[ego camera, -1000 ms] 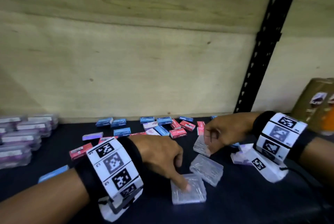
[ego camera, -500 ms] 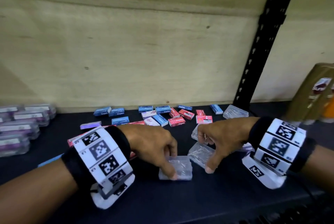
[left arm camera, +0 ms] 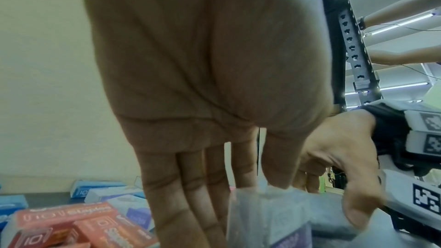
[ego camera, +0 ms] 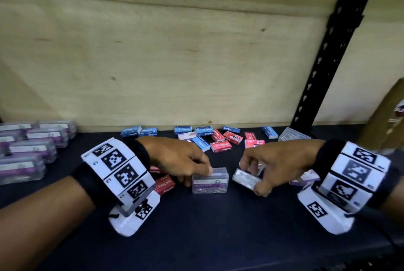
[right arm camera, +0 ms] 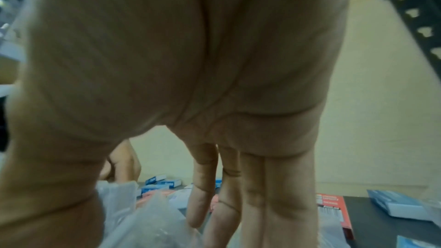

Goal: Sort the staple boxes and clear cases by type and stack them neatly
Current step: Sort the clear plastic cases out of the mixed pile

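We pinch a clear plastic case with a purple label (ego camera: 210,180) in our left hand (ego camera: 181,159), standing on the dark shelf (ego camera: 218,238); right hand (ego camera: 273,161) grips another clear case (ego camera: 246,180), tilted. Purple-labelled cases (ego camera: 28,148) stacked far left; red and blue staple boxes (ego camera: 220,139) scattered at the back, mostly unsorted

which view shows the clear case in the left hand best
The head view: the paper clip case shows whole, label legible, gripped by the left hand. The left wrist view shows only a blurred corner below the fingers; the right wrist view doesn't clearly show it.
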The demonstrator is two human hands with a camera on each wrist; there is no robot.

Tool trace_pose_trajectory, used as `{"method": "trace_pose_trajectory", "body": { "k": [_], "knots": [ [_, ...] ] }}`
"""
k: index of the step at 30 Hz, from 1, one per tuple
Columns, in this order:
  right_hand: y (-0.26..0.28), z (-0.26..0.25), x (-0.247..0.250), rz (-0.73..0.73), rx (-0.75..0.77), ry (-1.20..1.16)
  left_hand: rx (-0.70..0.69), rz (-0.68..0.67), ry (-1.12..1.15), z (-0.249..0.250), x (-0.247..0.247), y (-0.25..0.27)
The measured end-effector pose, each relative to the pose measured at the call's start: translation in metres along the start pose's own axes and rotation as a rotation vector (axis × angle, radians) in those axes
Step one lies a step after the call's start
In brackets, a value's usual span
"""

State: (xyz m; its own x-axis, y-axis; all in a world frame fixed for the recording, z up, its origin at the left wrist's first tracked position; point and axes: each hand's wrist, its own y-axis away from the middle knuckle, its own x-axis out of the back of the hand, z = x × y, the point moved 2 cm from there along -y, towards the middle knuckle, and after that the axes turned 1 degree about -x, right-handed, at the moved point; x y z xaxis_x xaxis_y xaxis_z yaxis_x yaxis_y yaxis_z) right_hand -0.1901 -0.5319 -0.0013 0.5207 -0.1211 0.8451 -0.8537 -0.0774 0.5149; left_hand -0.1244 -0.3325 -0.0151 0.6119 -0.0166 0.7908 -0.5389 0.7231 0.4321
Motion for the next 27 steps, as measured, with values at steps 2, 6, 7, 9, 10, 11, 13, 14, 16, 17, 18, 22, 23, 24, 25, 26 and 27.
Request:
{"method": "trace_pose_trajectory", "body": {
  "k": [2, 6, 7, 9, 10, 11, 13, 14, 16, 17, 18, 22, 23, 24, 25, 26, 27],
  "knots": [
    [0.000, 0.002, 0.002, -0.017, 0.010, -0.103, -0.013, 0.024, 0.010, -0.002, 0.000, -0.002],
    [0.001, 0.006, 0.003, -0.004, 0.017, -0.106, -0.010, 0.035, 0.007, -0.003, -0.001, -0.003],
    [0.000, 0.007, 0.003, 0.012, 0.020, -0.097, -0.019, 0.035, -0.019, -0.002, 0.000, -0.003],
    [-0.002, 0.009, 0.003, 0.038, 0.026, -0.067, -0.044, 0.048, -0.090, -0.003, 0.000, -0.005],
    [-0.003, 0.009, 0.003, 0.047, 0.032, -0.043, -0.053, 0.058, -0.117, -0.003, 0.000, -0.006],
    [-0.004, 0.010, 0.003, 0.056, 0.040, -0.021, -0.059, 0.072, -0.131, -0.004, 0.000, -0.006],
    [-0.004, 0.010, 0.004, 0.067, 0.050, -0.002, -0.070, 0.091, -0.131, -0.006, 0.001, -0.006],
    [-0.004, 0.010, 0.005, 0.072, 0.056, -0.002, -0.073, 0.097, -0.124, -0.007, 0.002, -0.005],
    [-0.004, 0.006, 0.009, 0.088, 0.081, -0.006, -0.080, 0.120, -0.097, -0.011, 0.006, 0.001],
    [-0.004, 0.003, 0.012, 0.101, 0.097, -0.011, -0.080, 0.136, -0.087, -0.012, 0.009, 0.005],
    [-0.006, -0.001, 0.016, 0.118, 0.116, -0.014, -0.072, 0.155, -0.086, -0.016, 0.013, 0.010],
    [-0.018, -0.027, 0.032, 0.200, 0.195, 0.045, 0.011, 0.217, -0.111, -0.033, 0.030, 0.042],
    [-0.024, -0.038, 0.036, 0.217, 0.224, 0.068, 0.044, 0.236, -0.110, -0.040, 0.035, 0.054],
    [-0.027, -0.047, 0.039, 0.235, 0.251, 0.089, 0.068, 0.247, -0.107, -0.047, 0.038, 0.063],
    [-0.032, -0.058, 0.042, 0.249, 0.281, 0.111, 0.089, 0.259, -0.095, -0.056, 0.042, 0.074],
    [-0.037, -0.072, 0.044, 0.260, 0.316, 0.129, 0.118, 0.272, -0.083, -0.066, 0.045, 0.087],
    [-0.041, -0.084, 0.045, 0.266, 0.344, 0.138, 0.144, 0.280, -0.072, -0.073, 0.048, 0.098]
  ]
}}
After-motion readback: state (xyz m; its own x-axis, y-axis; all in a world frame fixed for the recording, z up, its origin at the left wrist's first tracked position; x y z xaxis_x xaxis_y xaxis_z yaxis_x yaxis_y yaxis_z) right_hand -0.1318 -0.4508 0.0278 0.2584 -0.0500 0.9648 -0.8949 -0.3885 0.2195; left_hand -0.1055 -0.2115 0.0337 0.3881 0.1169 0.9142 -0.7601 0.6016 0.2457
